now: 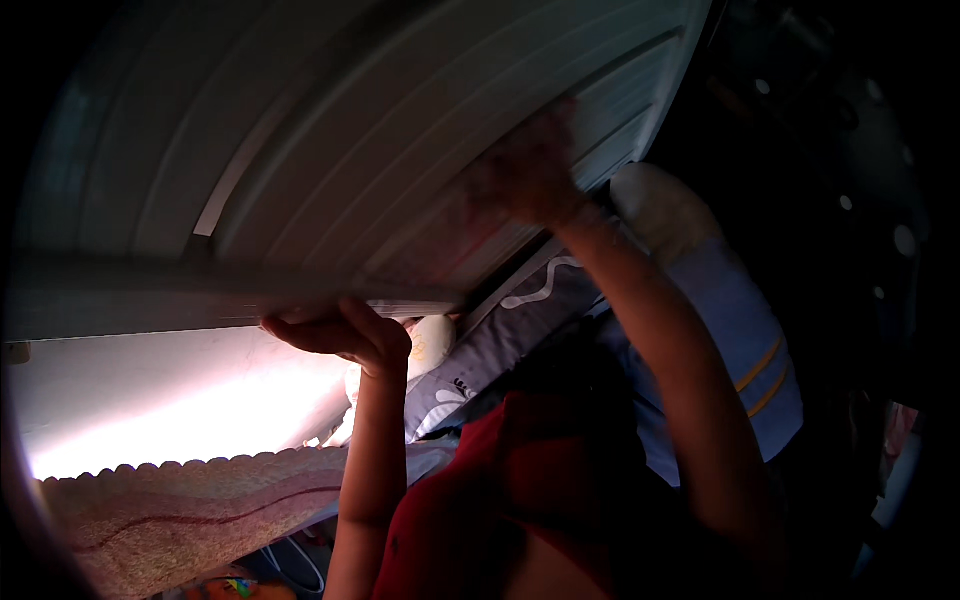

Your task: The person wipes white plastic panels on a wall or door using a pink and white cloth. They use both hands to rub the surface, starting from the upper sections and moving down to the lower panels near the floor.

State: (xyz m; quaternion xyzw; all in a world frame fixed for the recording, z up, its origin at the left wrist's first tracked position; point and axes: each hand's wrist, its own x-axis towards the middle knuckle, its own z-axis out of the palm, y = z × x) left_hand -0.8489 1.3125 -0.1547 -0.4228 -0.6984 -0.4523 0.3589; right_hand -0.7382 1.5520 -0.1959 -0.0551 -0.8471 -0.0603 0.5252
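A large pale panel (pixel 330 190) with curved-looking ribs fills the upper part of the head view, tilted above me. Beneath its lower edge my left hand (pixel 350 335) is palm up, fingers stretched along the edge and thumb raised against it. In front of the panel's right part, my right hand (pixel 530 175) is smeared by motion. Its fingers are too blurred to read, and whether anything is in them cannot be made out. A faint reddish smear shows on the panel beside that hand.
A grey patterned pillow (pixel 530 315) lies below the panel. Right of it is a blue plush thing (pixel 735 330) with yellow stripes. At lower left, a pinkish cloth with a scalloped edge (pixel 190 510) borders a brightly lit white surface (pixel 190 390). The far right is very dark.
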